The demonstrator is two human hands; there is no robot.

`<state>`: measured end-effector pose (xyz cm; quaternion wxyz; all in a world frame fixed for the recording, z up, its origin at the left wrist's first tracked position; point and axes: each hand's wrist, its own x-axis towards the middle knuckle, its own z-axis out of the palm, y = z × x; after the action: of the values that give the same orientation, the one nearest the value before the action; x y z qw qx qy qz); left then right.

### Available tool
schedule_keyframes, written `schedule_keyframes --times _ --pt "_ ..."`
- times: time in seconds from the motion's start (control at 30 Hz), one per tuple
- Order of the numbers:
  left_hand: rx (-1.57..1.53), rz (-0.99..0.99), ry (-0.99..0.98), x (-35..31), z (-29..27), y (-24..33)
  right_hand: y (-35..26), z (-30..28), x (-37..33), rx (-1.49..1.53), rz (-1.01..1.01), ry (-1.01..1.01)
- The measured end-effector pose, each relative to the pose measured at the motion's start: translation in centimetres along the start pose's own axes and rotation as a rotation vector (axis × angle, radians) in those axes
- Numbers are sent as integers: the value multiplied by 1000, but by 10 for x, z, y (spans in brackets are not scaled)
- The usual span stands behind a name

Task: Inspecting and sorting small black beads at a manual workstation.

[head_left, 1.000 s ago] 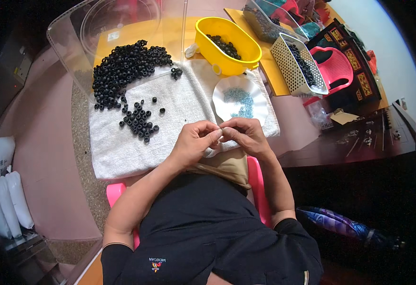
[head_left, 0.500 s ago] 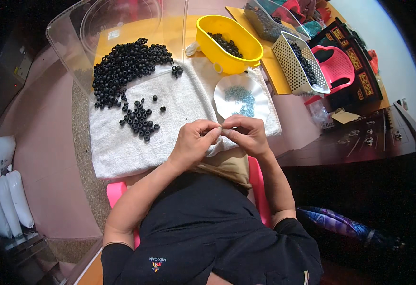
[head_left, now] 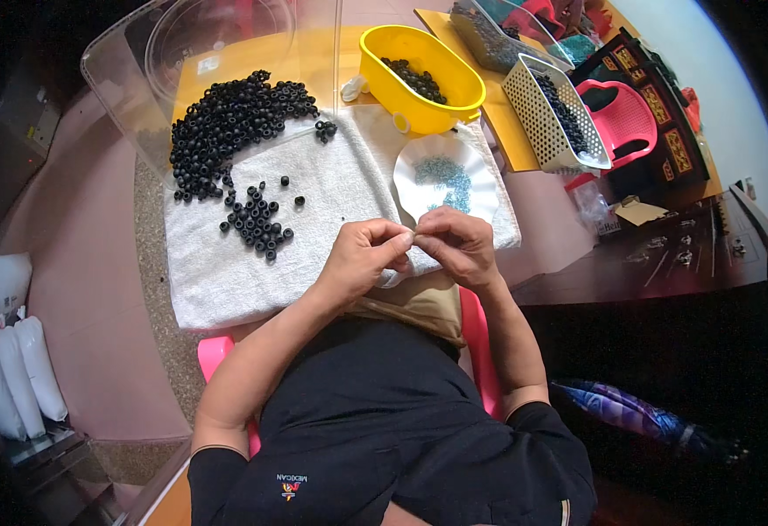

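Observation:
My left hand (head_left: 362, 256) and my right hand (head_left: 461, 247) meet over the front edge of a white towel (head_left: 314, 250). Thumb and forefinger of each are pinched, tips touching; whatever lies between them is too small to make out. Just beyond my right hand is a white wavy-rimmed plate (head_left: 407, 180) holding small blue-green pieces (head_left: 456, 186). Left of my hands, a loose cluster of black round beads (head_left: 257, 223) with holes lies on the towel. Behind it spreads a larger heap of the same black beads (head_left: 230, 123).
A clear plastic bin (head_left: 121, 96) lies at the far left. The yellow tub (head_left: 375, 74) beyond the plate holds dark beads. A white perforated basket (head_left: 537, 131) with dark pieces stands at the right, beside a pink chair (head_left: 634, 123). White bags (head_left: 37, 368) sit far left.
My pinched fingers have shifted very slightly, the right hand rising a little. The beads, plate and tub lie as before apart from a small shift of the whole view.

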<state>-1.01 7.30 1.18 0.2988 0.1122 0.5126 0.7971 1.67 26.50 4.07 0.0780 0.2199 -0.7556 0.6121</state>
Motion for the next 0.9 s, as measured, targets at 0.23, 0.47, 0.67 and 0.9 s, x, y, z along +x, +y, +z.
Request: schedule_keyframes --times 0.23,0.47,0.67,0.9 --pt "16 -37 -5 2 2 7 0 -6 1 -86 -59 -12" --pt "-16 -56 -3 6 7 11 -2 -8 1 -126 -62 18" --pt "-39 -65 -10 11 8 11 -1 -8 2 -130 -9 53" --pt "-87 -90 -21 19 12 13 -2 -14 2 -235 -76 76"
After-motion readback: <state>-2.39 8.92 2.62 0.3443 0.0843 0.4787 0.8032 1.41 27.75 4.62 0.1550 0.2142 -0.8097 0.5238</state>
